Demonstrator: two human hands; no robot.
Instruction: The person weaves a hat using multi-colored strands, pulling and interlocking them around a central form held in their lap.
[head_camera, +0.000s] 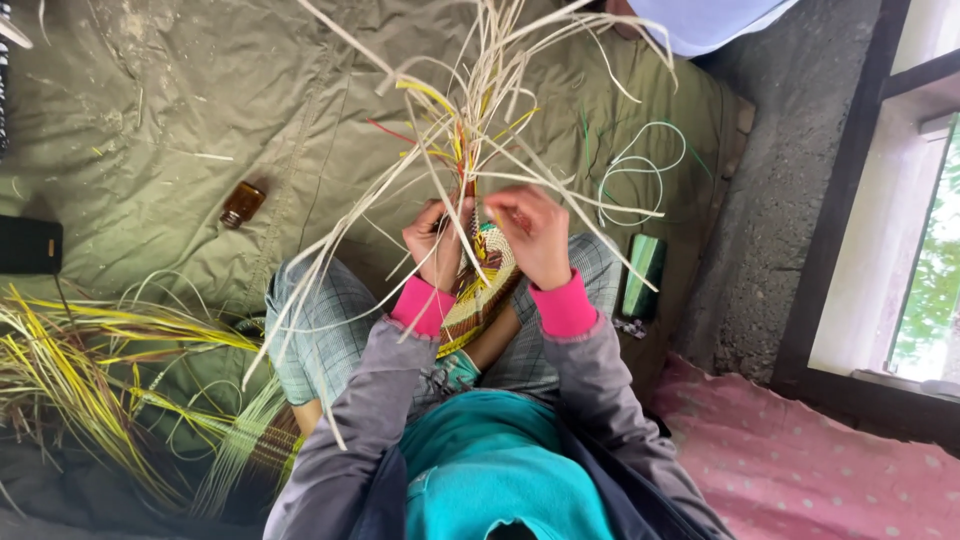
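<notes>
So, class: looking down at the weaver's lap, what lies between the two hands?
In the head view, between the left hand and the right hand sits the striped woven piece, edge-on, with pale loose strands fanning up from it. No bare gap.

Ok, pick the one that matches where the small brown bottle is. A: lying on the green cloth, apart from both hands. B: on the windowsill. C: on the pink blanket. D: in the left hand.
A: the bottle lies on the green cloth, well away from the left hand and right hand, which both work the woven piece.
</notes>
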